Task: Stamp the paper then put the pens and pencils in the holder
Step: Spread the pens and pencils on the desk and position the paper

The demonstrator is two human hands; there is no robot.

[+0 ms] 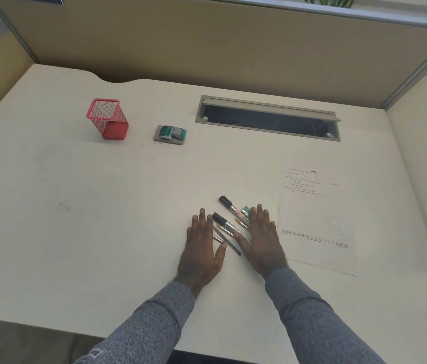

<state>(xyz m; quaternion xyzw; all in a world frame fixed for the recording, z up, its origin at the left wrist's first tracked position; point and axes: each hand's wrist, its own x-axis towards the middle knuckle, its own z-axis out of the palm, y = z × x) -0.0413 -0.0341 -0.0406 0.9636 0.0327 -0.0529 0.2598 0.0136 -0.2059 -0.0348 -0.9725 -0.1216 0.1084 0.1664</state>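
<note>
My left hand [202,245] and my right hand [262,240] lie flat on the desk with fingers spread, holding nothing. Between them lies a cluster of pens and pencils [227,227]: two black-capped markers, a thin pen and pencils, partly hidden under my right hand. A printed sheet of paper [317,219] lies just right of my right hand. The red mesh holder [107,119] stands far to the back left. A grey and green stamp [170,134] rests on its pad to the right of the holder.
A grey cable slot [267,118] with a raised lid is cut into the desk at the back right. Tan partition panels [207,43] wall the back and sides. The desk's front edge [49,323] runs near my sleeves.
</note>
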